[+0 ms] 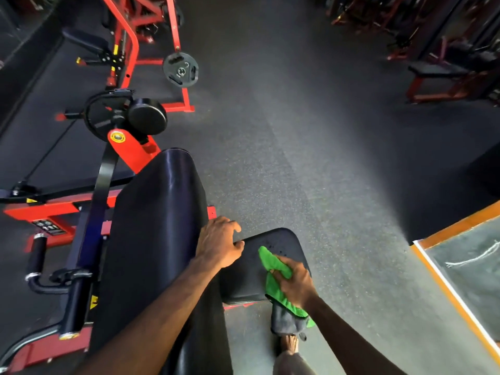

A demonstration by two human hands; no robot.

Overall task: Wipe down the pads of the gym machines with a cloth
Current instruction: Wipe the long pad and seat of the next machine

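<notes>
Head view: right hand (293, 282) gripping green cloth (273, 269), pressing it onto small seat pad (281, 239); left hand (219, 242) spread, bracing on long back pad (159, 226). Probably midway; far roller pad (147, 116) apparently untouched.

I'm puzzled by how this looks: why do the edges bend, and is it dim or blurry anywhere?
Head view: the wide lens bows the orange edge and red frame; a pale band of light crosses the floor, corners go dark and soft; a faint sheen marks the long pad; the cloth and hands look sharp.
</notes>
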